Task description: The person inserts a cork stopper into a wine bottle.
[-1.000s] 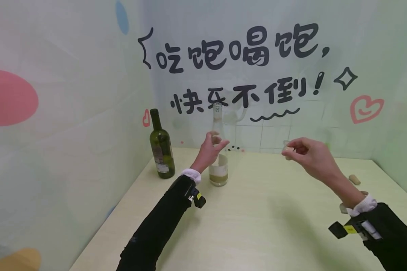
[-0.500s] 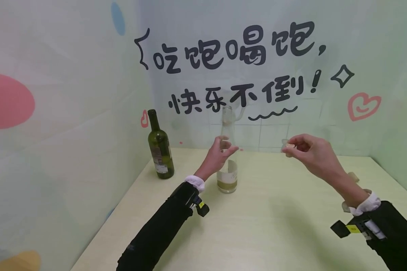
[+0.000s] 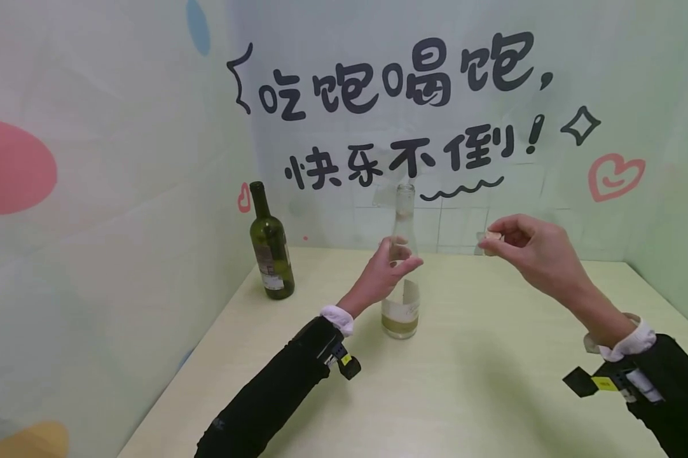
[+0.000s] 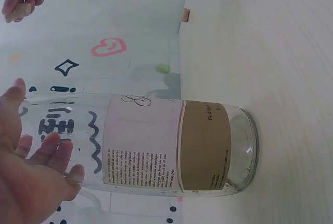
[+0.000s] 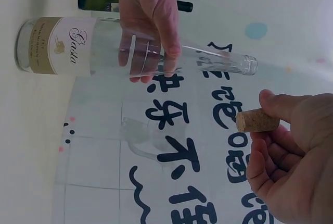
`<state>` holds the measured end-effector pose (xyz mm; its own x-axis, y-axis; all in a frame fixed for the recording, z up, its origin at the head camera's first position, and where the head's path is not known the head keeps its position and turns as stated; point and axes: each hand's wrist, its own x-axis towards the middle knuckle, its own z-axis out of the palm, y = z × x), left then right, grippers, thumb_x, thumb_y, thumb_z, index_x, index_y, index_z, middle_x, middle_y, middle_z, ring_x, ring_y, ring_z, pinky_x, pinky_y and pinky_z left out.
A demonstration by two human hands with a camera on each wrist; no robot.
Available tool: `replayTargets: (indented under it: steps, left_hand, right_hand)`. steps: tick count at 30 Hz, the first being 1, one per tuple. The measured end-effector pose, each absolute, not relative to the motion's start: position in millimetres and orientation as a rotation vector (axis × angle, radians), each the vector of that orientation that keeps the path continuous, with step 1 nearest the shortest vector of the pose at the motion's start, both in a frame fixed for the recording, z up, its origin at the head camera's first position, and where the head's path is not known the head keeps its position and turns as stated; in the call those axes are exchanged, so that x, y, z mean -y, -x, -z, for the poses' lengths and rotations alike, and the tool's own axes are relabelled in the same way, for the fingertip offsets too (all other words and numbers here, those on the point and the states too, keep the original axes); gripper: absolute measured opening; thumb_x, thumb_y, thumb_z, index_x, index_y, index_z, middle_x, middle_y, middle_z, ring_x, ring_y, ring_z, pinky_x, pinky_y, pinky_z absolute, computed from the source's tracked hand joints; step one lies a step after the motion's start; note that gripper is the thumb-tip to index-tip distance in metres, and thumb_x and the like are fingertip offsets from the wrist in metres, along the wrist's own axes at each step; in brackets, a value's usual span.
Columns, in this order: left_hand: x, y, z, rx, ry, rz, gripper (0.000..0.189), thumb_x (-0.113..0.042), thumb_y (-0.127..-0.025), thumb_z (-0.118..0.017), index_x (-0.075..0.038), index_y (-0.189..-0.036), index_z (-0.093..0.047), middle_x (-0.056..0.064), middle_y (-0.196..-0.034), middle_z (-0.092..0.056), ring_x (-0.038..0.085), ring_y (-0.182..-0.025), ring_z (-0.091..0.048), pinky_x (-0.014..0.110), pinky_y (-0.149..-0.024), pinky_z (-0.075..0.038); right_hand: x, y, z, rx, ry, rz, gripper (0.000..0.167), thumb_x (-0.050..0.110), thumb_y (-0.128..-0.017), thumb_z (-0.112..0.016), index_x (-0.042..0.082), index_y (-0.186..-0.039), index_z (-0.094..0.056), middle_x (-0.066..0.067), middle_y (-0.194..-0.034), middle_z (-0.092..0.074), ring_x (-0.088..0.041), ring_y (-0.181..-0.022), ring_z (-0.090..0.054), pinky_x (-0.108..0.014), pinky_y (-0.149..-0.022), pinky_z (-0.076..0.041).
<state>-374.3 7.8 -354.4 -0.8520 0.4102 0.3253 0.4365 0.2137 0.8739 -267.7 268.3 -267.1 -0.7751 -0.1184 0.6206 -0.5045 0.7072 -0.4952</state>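
My left hand [image 3: 378, 275] grips the middle of a clear glass bottle [image 3: 400, 312], its fingers showing through the glass. The bottle stands upright, and its uncovered mouth points up. A white and tan label [image 4: 156, 143] wraps its lower part. Up to the right, my right hand [image 3: 541, 254] pinches a short cork [image 5: 257, 121] between thumb and fingers. In the right wrist view the cork is beside the bottle's mouth, apart from it.
A green wine bottle [image 3: 272, 254] stands at the table's back left. A second cork [image 4: 185, 15] lies on the table's right side, seen in the left wrist view. The printed wall [image 3: 332, 38] rises behind the table [image 3: 412, 401].
My left hand has brought the clear bottle to the right and nearer to me. My right hand, still pinching the cork, has risen slightly. The green bottle has stayed in place.
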Motion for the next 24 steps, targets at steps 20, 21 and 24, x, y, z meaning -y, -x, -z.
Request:
replayTargets:
  steps: [20,21,24]
  left_hand:
    - [-30,335,351,2.474,0.969,1.846,0.056,-0.035,-0.099,-0.072,-0.014,-0.141,-0.043,0.007,-0.132,-0.061,0.022,-0.129,-0.057,0.041,-0.111,-0.045]
    - [-31,333,351,2.476,0.969,1.846,0.056,-0.035,-0.099,-0.072,-0.014,-0.142,-0.043,0.008,-0.133,-0.061,0.022,-0.129,-0.057,0.041,-0.111,-0.045]
    - [-32,328,351,2.481,0.969,1.849,0.055,-0.034,-0.099,-0.072,-0.015,-0.142,-0.044,0.007,-0.134,-0.061,0.018,-0.128,-0.057,0.041,-0.112,-0.043]
  right_hand:
    - [-256,253,238,2.265,-0.508,-0.835,0.024,0.008,-0.084,-0.087,0.004,-0.103,-0.074,-0.005,-0.079,-0.067,-0.011,-0.066,-0.054,-0.014,-0.056,-0.042]
    - [-255,252,236,2.262,-0.511,-0.833,0.023,0.008,-0.084,-0.087,0.004,-0.103,-0.074,-0.005,-0.079,-0.068,-0.011,-0.066,-0.055,-0.014,-0.056,-0.042]
    - [-253,251,232,2.26,-0.513,-0.834,0.024,0.008,-0.084,-0.087,0.004,-0.103,-0.074,-0.005,-0.08,-0.068,-0.01,-0.067,-0.055,-0.013,-0.057,-0.042]
